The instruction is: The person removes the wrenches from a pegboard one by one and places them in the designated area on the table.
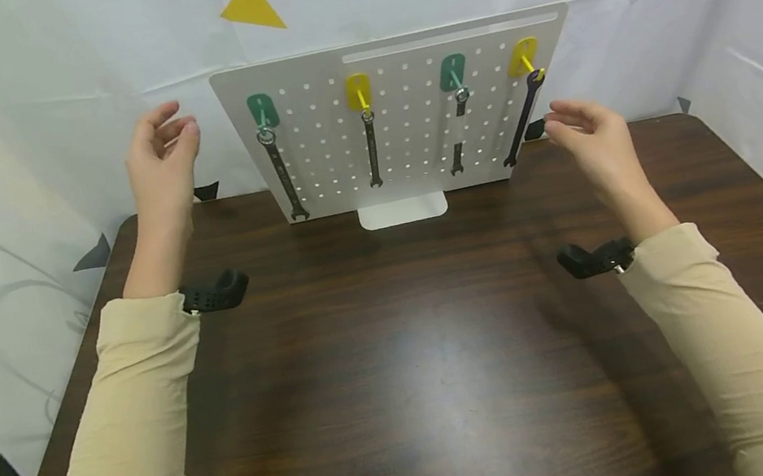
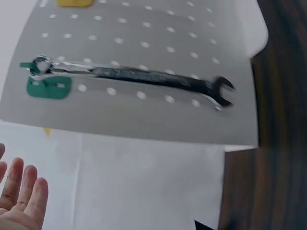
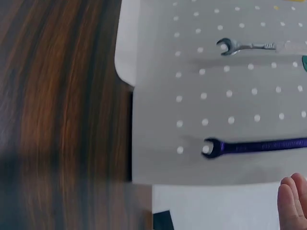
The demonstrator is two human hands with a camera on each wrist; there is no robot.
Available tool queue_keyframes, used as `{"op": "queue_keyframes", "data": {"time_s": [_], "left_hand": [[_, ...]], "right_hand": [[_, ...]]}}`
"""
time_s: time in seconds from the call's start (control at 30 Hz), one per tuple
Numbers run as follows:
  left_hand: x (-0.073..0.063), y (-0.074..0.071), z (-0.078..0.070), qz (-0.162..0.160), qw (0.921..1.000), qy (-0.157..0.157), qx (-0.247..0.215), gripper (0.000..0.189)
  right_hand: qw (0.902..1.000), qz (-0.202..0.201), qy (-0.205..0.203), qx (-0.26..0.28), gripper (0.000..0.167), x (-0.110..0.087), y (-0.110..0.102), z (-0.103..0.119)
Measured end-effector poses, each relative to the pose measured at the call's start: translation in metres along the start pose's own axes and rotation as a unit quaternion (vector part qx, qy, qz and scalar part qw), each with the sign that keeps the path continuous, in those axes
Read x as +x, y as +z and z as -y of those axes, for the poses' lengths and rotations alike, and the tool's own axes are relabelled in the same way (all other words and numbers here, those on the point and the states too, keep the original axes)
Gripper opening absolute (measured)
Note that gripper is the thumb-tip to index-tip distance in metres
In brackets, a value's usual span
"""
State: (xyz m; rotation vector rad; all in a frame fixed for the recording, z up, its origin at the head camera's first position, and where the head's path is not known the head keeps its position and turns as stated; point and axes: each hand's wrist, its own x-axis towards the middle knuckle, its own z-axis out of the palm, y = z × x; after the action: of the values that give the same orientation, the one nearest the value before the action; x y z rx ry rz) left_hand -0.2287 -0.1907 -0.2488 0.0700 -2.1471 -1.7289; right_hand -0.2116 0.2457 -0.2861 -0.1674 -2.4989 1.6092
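Observation:
A grey pegboard (image 1: 410, 135) stands at the back of the table with several wrenches hanging from hooks. On the far left, a dark combination wrench (image 1: 283, 174) hangs by its ring from a green hook (image 1: 262, 110). Beside it, a shorter wrench (image 1: 371, 149) hangs on a yellow hook (image 1: 358, 92). A silver wrench (image 1: 460, 127) hangs on the second green hook (image 1: 453, 72), and a purple-black wrench (image 3: 259, 146) on the right yellow hook (image 1: 523, 56). My left hand (image 1: 162, 160) hovers left of the board, fingers loosely bent, holding nothing. My right hand (image 1: 592, 136) hovers at the right edge, also holding nothing.
The brown wooden table (image 1: 408, 366) spreads below the board. The board's white foot (image 1: 403, 211) juts forward onto it. White cloth (image 1: 65, 55) with yellow and black triangles hangs behind and at the sides. A black band (image 1: 218, 292) sits on each wrist.

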Motion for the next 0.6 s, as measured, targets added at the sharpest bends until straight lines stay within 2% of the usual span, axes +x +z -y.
{"op": "queue_keyframes", "data": {"time_s": [0.07, 0.13, 0.3, 0.6], "left_hand": [[0.004, 0.002, -0.005, 0.002, 0.9998, -0.004, -0.021, 0.038], [0.008, 0.004, -0.009, 0.006, 0.9999, 0.0, -0.014, 0.039], [0.014, 0.008, -0.013, 0.019, 0.9997, 0.003, 0.014, 0.043], [0.018, 0.018, -0.014, 0.052, 0.9982, 0.002, 0.031, 0.048]], "right_hand": [[0.9996, -0.001, -0.001, 0.029, 0.048, 0.002, 0.003, 0.002], [0.9989, -0.006, -0.004, 0.046, 0.047, 0.004, 0.006, 0.003], [0.9997, -0.001, -0.007, 0.024, 0.047, 0.009, 0.014, 0.006], [0.9996, 0.022, -0.01, 0.016, 0.047, 0.013, 0.023, 0.01]]}}
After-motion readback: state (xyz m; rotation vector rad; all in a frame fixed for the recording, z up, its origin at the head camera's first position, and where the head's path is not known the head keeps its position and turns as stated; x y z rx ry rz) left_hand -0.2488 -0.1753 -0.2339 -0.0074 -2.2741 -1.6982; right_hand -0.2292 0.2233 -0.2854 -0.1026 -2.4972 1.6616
